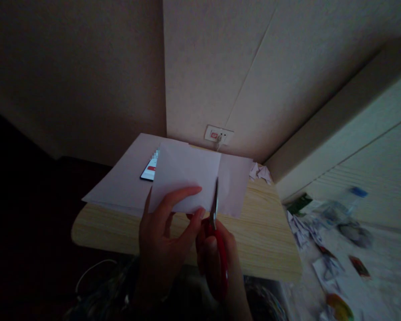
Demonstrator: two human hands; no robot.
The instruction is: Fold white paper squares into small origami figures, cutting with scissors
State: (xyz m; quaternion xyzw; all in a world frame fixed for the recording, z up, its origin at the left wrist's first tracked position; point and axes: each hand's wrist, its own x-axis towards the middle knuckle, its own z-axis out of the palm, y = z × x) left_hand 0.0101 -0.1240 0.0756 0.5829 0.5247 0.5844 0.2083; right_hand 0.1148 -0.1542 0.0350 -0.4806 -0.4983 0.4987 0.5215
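"Where's the paper (pixel 187 174)?"
"Above the desk (pixel 263 236), held in the left hand (pixel 162 243)."
"And the right hand (pixel 233 256)?"
"Gripping the red scissors (pixel 214 216), blades at the paper's edge."
"Any containers?"
"A clear bottle (pixel 339 208) with a blue cap (pixel 358 192), off to the right of the desk."
"What's in it?"
"I can't tell; it's too blurred."
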